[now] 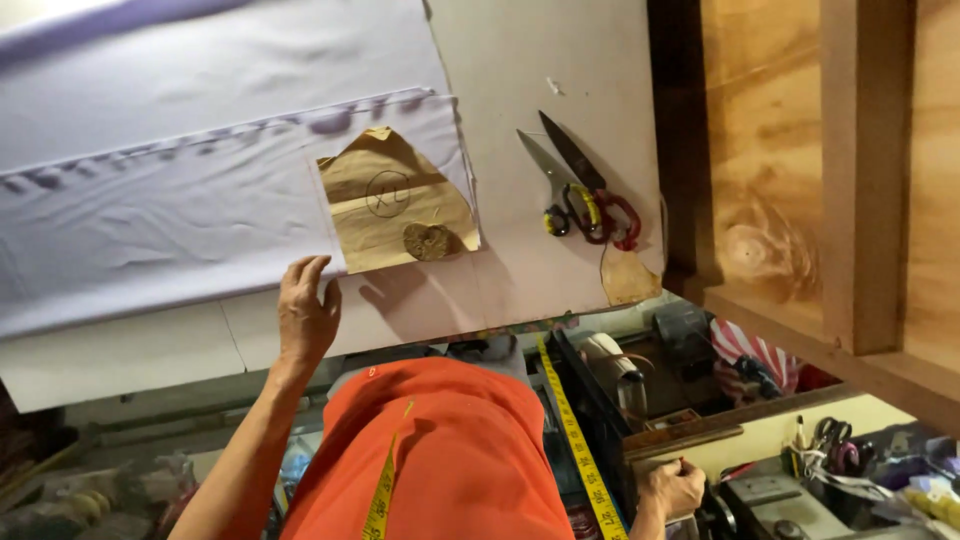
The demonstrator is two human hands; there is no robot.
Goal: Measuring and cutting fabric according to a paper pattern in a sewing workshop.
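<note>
My left hand (305,310) rests flat, fingers apart, on the near edge of a pale lilac cloth (180,210) spread over a white cutting table (540,120). Just right of that hand a brown paper pattern piece (385,205) lies on the cloth, weighted by a small brown lump (428,241). My right hand (672,488) is low at the right, below the table's edge, closed on something small that I cannot make out. A yellow tape measure (575,430) hangs down my orange shirt (450,450).
Large scissors (575,190) with red and yellow handles lie on the table to the right, beside a small brown paper scrap (628,280). A plywood shelf unit (830,180) stands at the right. Below are a sewing machine (790,505), a tool holder (835,445) and clutter.
</note>
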